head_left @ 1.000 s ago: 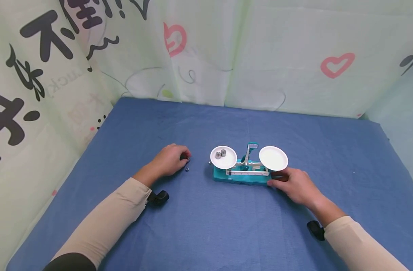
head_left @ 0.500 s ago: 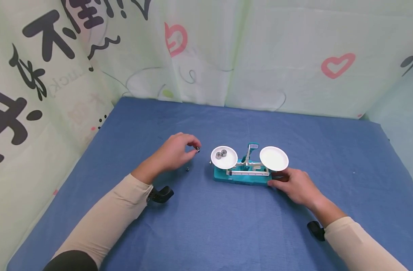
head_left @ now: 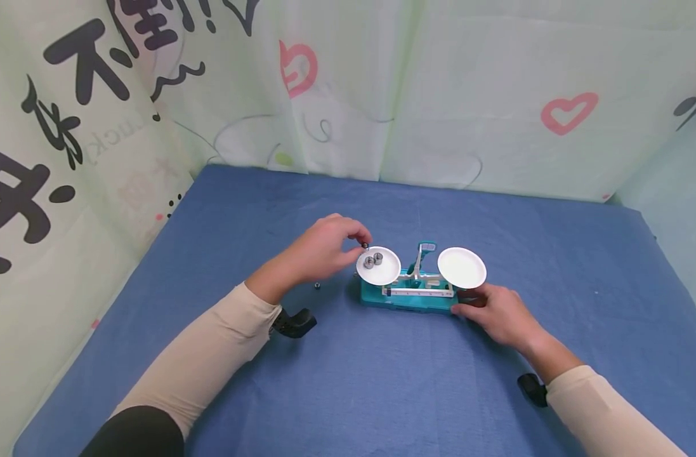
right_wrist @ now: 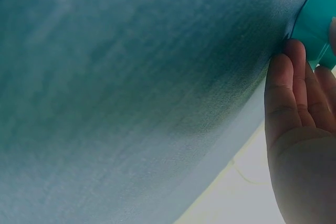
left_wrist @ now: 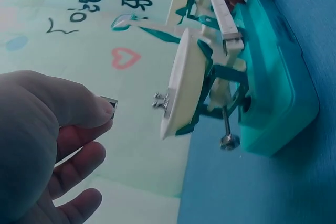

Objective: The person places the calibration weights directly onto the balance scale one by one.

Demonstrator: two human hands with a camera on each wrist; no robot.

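A teal balance scale (head_left: 407, 299) with two white pans stands on the blue cloth. On its left pan (head_left: 376, 277) sit two small metal weights (head_left: 369, 262); the right pan (head_left: 462, 267) is bare. My left hand (head_left: 325, 249) pinches another small metal weight (left_wrist: 111, 105) between thumb and forefinger, right at the far left rim of the left pan. The other left fingers curl loosely below. My right hand (head_left: 500, 311) grips the right end of the scale's base, thumb in front and fingers behind, partly under the right pan.
One more tiny metal piece (head_left: 317, 286) lies on the cloth left of the scale. The scale's upright pointer (head_left: 419, 259) rises between the pans. A printed pale curtain (head_left: 467, 95) hangs behind the table and along its sides.
My left hand has lifted a small metal weight off the cloth and carried it rightward to the left pan. The tiny piece beside it stays behind. My right hand has not moved.
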